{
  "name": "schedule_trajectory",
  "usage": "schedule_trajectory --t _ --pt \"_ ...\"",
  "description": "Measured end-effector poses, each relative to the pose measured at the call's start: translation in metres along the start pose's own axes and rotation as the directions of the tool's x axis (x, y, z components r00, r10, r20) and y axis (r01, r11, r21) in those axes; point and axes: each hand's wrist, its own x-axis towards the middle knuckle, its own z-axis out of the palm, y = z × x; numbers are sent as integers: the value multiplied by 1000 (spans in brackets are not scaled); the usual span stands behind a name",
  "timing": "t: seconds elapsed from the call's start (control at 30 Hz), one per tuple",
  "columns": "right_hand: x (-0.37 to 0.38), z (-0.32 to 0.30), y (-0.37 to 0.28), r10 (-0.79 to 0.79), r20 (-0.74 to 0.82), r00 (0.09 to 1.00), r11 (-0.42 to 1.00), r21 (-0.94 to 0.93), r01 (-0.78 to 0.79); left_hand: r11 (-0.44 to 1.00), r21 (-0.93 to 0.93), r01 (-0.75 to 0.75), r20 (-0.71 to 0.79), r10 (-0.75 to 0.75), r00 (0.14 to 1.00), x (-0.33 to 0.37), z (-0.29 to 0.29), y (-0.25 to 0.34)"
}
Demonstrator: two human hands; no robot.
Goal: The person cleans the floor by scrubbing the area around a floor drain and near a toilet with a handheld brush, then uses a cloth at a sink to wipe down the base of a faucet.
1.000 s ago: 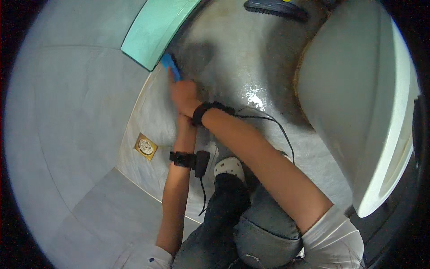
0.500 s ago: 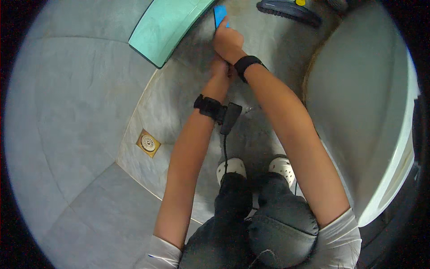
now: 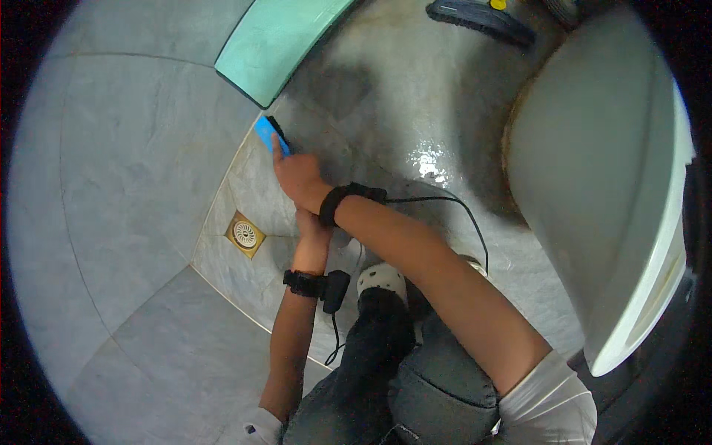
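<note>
A blue scrub brush (image 3: 264, 130) with dark bristles rests at the seam where the grey floor meets the left wall. My right hand (image 3: 298, 178) is closed around it, with one finger stretched along its blue back. Just below, my left hand (image 3: 314, 228) lies up against my right hand and wrist. Its fingers are hidden there, so I cannot tell what they grip. A square brass floor drain (image 3: 245, 234) lies to the left of my left hand. Both wrists wear black straps with cables.
A pale green glass panel (image 3: 278, 48) stands at the far left, close beyond the brush. A dark brush head with a yellow part (image 3: 482, 21) lies at the far right. The curved white fixture (image 3: 593, 185) bulges along the right side. Wet floor (image 3: 430, 159) shines before it.
Both hands have swung left and nearer to me. The blue brush has gone from beside the green panel's far end to the wall seam below the panel's near corner.
</note>
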Motion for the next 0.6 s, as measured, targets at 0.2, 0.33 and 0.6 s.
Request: schedule_trajectory --t 0.2,0.33,0.6 --pt "31 -41 57 95 -231 968 984 -125 -126 984 161 81 208 -114 972 21 88 -3" --pt "44 -94 104 53 -343 938 968 -215 -133 937 282 204 231 -273 934 58 144 -8" --pt "64 -9 163 -6 -747 665 940 -231 -251 941 220 259 176 -299 938 53 130 -56"
